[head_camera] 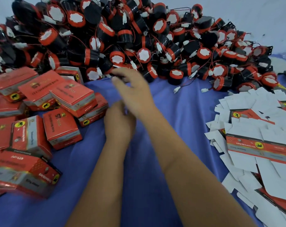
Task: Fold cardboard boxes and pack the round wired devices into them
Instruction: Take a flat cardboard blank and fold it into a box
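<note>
Blue cloth (179, 112): it's covering the whole work surface, wrinkling a bit, and everything is sitting on it. I'm using it as the landmark.
Wall (253, 10): a pale, plain wall is running along the far edge of the cloth, top right corner.
Round wired devices (143, 54): a huge heap of black-bodied ones with red rims and white faces is piling up across the far side of the cloth, thin red and black wires with white plugs tangling all through it. A few loose white plugs (177, 89) are lying on the cloth just in front of the heap.
Folded boxes (60, 126): red and grey closed ones are stacking up in a messy bunch on the left side of the cloth.
Flat boxes (260, 145): unfolded blanks, mostly white side up, are fanning out on the right side of the cloth.
Right hand (134, 90): it's hovering over the middle of the cloth at the near edge of the heap, fingers spreading loosely, holding nothing I can see. Pretty blurry though.
Left hand (119, 123): it's sitting just below the right one, beside the folded boxes, seen from the back. Can't tell how the fingers are lying.
</note>
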A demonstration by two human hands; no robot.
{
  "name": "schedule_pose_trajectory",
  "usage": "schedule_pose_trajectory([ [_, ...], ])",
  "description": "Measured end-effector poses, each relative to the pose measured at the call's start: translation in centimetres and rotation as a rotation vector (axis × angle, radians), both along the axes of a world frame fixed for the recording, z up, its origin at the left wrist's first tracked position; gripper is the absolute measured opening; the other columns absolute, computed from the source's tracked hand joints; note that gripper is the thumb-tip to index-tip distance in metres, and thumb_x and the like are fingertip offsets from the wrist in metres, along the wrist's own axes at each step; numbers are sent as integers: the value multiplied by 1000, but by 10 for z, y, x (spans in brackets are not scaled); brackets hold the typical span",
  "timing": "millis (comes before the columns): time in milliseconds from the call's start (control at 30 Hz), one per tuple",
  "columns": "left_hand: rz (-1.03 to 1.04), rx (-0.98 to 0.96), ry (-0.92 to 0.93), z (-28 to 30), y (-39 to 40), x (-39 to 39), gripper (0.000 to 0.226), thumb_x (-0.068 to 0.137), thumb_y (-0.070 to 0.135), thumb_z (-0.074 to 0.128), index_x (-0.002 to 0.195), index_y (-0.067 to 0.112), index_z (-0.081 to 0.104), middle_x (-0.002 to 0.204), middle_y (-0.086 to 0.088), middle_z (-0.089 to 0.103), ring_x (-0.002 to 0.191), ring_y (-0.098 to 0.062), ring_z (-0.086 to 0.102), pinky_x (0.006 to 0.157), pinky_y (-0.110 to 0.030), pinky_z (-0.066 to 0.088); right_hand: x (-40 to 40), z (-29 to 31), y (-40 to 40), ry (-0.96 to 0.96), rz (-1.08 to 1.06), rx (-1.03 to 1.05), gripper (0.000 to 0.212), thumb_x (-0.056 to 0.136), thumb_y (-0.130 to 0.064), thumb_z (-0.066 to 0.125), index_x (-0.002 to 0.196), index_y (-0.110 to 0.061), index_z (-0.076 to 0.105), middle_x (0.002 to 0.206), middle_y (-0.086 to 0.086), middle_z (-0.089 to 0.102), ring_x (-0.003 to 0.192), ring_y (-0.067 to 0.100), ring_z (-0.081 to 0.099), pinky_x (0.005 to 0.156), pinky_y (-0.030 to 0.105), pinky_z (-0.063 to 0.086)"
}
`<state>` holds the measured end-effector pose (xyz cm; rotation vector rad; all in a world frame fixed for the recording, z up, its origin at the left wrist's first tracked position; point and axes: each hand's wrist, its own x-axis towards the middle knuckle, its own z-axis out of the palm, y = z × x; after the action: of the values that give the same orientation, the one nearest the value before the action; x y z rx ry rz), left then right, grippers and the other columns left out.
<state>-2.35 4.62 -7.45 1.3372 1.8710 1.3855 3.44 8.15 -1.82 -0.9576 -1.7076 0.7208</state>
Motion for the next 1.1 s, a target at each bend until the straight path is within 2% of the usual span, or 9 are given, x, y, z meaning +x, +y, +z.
schedule_pose_trajectory([
  [100,10,4,-74,0,-1,2,31,93,4,49,114,18,66,116,0,67,100,-14,59,83,-27,47,49,-11,37,-195,-380,-140,29,91,-17,53,116,-14,68,109,5,65,102,25,57,90,45,47],
  [200,-3,-19,-14,2,-1,5,29,94,11,47,102,32,66,96,2,69,76,-18,58,66,-33,45,95,-22,55,-442,-679,-306,38,90,-25,50,126,-22,60,136,9,48,128,32,38,110,46,28],
  [300,-21,-70,48,5,-1,7,28,94,13,48,94,35,66,76,8,63,86,-27,60,87,-49,49,122,-18,51,-468,-971,-315,35,88,-29,53,121,-19,58,152,11,28,144,32,15,115,57,4],
  [433,-40,-100,92,7,-4,8,28,93,15,48,98,33,70,70,8,60,89,-35,62,88,-53,50,148,-17,27,-461,-1218,-336,40,90,-30,53,127,-17,52,162,13,5,149,35,-4,108,74,-1],
  [567,-71,-88,160,9,-7,9,29,92,14,48,103,29,71,85,5,67,96,-37,61,90,-54,49,145,-15,7,-448,-1043,-523,46,93,-29,49,138,-17,43,163,11,-8,149,35,-6,102,81,5],
  [700,-143,-50,233,9,-11,14,31,94,13,47,111,23,71,112,-3,69,103,-32,60,89,-50,50,110,-10,-10,-207,-619,-322,45,92,-22,53,135,-15,47,161,9,0,138,30,32,106,50,37],
  [833,-184,-64,300,7,-14,16,31,95,13,46,113,23,70,124,-3,65,118,-29,54,96,-48,46,97,-15,-23,-543,-753,-163,40,92,-27,50,131,-23,49,159,7,15,147,29,14,107,76,6],
  [967,-177,-55,388,6,-14,20,29,95,15,48,111,25,71,119,-1,65,117,-28,49,95,-40,40,119,-21,-26,-636,-953,-397,52,92,-32,47,143,-23,38,163,10,-7,148,34,-15,98,85,0],
  [1100,-210,-51,428,4,-12,25,28,96,14,49,110,24,71,116,-3,65,114,-29,50,94,-41,41,124,-26,-30,-553,-748,-421,50,93,-29,47,142,-17,37,161,13,2,144,32,18,110,69,13],
])
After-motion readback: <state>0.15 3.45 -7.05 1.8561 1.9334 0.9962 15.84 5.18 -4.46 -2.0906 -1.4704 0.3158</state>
